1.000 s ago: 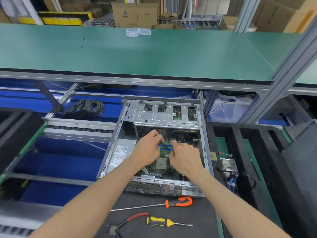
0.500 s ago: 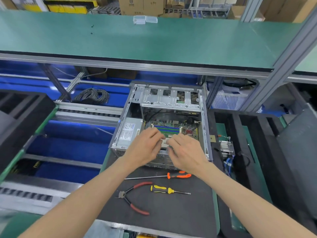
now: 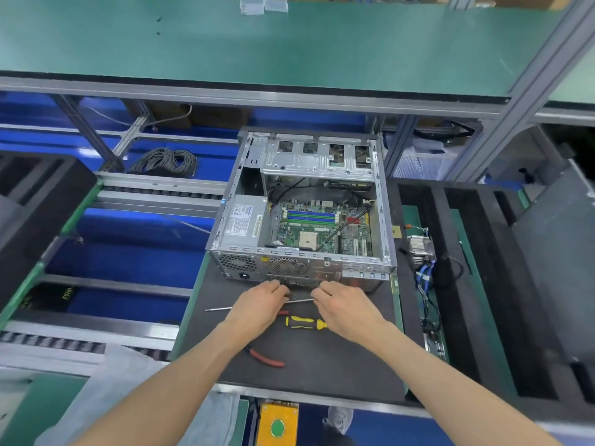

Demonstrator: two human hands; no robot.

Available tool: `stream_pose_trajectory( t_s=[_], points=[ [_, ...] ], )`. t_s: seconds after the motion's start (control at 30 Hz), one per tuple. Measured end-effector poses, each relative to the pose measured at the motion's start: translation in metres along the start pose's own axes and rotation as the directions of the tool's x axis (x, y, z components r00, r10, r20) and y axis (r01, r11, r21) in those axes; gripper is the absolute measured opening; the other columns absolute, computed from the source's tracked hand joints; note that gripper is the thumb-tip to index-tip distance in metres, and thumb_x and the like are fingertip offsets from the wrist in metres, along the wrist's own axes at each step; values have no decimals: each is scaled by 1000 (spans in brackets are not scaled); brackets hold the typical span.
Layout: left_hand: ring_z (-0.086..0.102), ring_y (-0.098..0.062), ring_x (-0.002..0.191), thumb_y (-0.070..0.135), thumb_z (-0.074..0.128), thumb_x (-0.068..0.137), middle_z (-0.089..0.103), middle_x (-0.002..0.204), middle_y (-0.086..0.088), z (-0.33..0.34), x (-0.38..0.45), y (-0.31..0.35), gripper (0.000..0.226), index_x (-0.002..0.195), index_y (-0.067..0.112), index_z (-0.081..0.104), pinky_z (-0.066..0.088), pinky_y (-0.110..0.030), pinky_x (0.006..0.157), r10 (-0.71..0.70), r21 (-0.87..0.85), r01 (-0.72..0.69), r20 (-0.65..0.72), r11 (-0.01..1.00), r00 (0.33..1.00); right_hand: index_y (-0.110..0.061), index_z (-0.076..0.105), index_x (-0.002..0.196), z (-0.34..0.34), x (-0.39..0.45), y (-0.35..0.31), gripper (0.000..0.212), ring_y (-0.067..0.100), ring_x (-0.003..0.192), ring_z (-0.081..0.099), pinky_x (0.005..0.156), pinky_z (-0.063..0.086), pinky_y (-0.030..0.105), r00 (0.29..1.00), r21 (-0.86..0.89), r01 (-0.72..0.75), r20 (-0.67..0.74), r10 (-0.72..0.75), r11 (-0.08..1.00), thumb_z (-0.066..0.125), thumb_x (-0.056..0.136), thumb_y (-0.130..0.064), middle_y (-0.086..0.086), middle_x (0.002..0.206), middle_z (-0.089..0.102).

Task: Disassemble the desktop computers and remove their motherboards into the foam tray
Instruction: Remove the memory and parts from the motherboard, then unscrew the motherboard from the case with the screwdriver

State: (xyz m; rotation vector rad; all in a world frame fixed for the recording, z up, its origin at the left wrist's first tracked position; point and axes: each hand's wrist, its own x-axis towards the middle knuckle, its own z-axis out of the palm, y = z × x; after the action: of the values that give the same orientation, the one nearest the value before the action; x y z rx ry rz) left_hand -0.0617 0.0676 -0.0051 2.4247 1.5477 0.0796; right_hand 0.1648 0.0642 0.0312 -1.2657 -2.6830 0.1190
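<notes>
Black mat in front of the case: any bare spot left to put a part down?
Bare: near strip of the black mat, between the red pliers and its front edge. Crowded: beside the case, where both hands and the yellow screwdriver lie.

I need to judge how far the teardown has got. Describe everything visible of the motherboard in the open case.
The green motherboard lies flat on the floor of the open grey metal computer case, still inside it. It carries blue and green memory slots near its far edge, a bare beige square processor socket near the front, and white expansion slots at right. A black cable runs diagonally across it. A grey power supply box sits to its left. Neither hand touches it.
</notes>
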Motion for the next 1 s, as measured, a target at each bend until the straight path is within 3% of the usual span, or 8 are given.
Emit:
stream_pose_trajectory(
  t_s=[0.1, 0.23, 0.37, 0.5, 0.57, 0.67, 0.8, 1.0],
  points=[
    [53, -23, 110, 35, 43, 106, 56, 113, -2, 12, 5, 2, 30, 119, 16, 62, 50, -38, 84, -86, 9, 86, 33, 996, 996, -14, 65, 85, 9, -2, -1, 10, 20, 71, 62, 49, 44, 30, 998, 8, -52, 30, 52, 999, 75, 85, -16, 0, 79, 60],
    [53, -25, 105, 30, 49, 103, 56, 109, -3, 20, 11, 9, 20, 109, 15, 61, 45, -37, 79, -132, 13, 132, 13, 991, 991, -12, 58, 114, 27, -4, 2, 19, 24, 106, 52, 82, 47, 34, 986, -8, -81, 145, 81, 997, 45, 102, -16, 4, 112, 56],
    [56, -27, 97, 22, 54, 100, 57, 104, -3, 22, 7, 12, 10, 104, 14, 57, 46, -38, 78, -126, -11, 125, -40, 992, 991, -11, 56, 125, 35, 1, 2, 27, 28, 111, 50, 96, 42, 37, 986, -78, -27, 160, 39, 997, 45, 100, -12, 6, 120, 57],
    [59, -27, 62, 21, 68, 93, 60, 83, 1, 7, -1, 21, 11, 87, 17, 60, 40, -33, 52, -97, -24, 95, -199, 995, 975, -14, 65, 115, 23, 5, -4, 20, 26, 97, 60, 83, 48, 36, 992, -83, 2, 123, 8, 997, 56, 99, -22, 3, 106, 66],
    [59, -25, 58, 23, 71, 90, 60, 79, 3, -3, -4, 27, 13, 84, 19, 60, 43, -33, 48, -75, -19, 73, -256, 997, 964, -16, 69, 96, 10, 6, -8, 10, 22, 78, 63, 63, 51, 33, 999, -79, 18, 41, -14, 997, 69, 92, -25, -1, 84, 66],
    [61, -20, 60, 27, 70, 90, 61, 79, 7, -22, -8, 32, 12, 85, 21, 60, 46, -32, 48, -42, -20, 38, -337, 999, 941, -19, 63, 77, -11, 11, -11, 18, 20, 62, 59, 41, 42, 32, 998, -79, 19, -55, -23, 997, 76, 86, -27, -4, 68, 59],
    [57, -18, 56, 31, 54, 94, 59, 74, 8, -53, -11, 36, 19, 81, 20, 63, 44, -32, 45, 54, 0, -62, -493, 998, 868, -16, 59, 78, -42, 19, -6, 18, 26, 56, 57, 37, 41, 34, 992, -57, 76, -99, -81, 995, 73, 88, -23, -2, 66, 56],
    [53, -19, 56, 25, 58, 93, 59, 70, 5, -98, 10, 35, 17, 80, 16, 65, 42, -33, 46, 145, 83, -119, -628, 989, 765, -15, 53, 81, -83, 43, 3, 21, 27, 53, 54, 41, 43, 37, 982, -20, 79, -170, -81, 997, 57, 98, -26, -2, 65, 52]
  ],
)
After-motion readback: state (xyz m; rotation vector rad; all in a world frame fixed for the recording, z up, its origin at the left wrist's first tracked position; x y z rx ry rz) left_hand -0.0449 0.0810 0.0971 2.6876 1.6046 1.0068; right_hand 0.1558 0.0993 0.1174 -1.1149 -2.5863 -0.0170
